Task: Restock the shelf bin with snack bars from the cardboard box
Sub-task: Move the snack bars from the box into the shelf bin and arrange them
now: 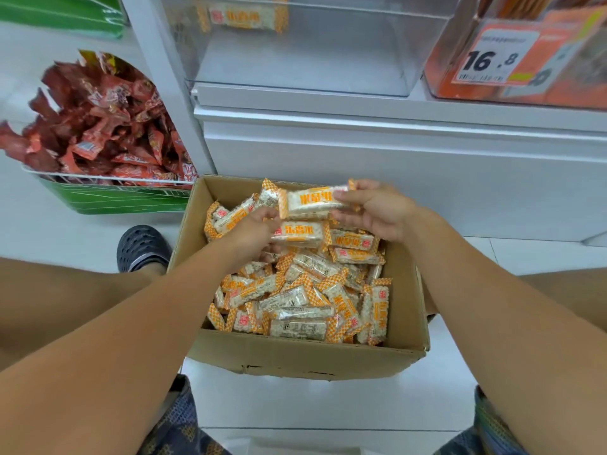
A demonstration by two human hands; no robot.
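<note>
head view: cardboard box (pixel 295 359) on floor, heaped with many orange-and-white snack bars (pixel 305 300), too many to count. clear shelf bin (pixel 295 50) above, one bar (pixel 243 16) seen inside. two bars held over box: upper bar (pixel 308 201) pinched by right hand (pixel 374 211), lower bar (pixel 300 233) gripped by left hand (pixel 253 236). green basket (pixel 115 198) of red packets (pixel 98 126) at left. price tag (pixel 492 57) at right, black shoe (pixel 141 247) beside box.
</note>
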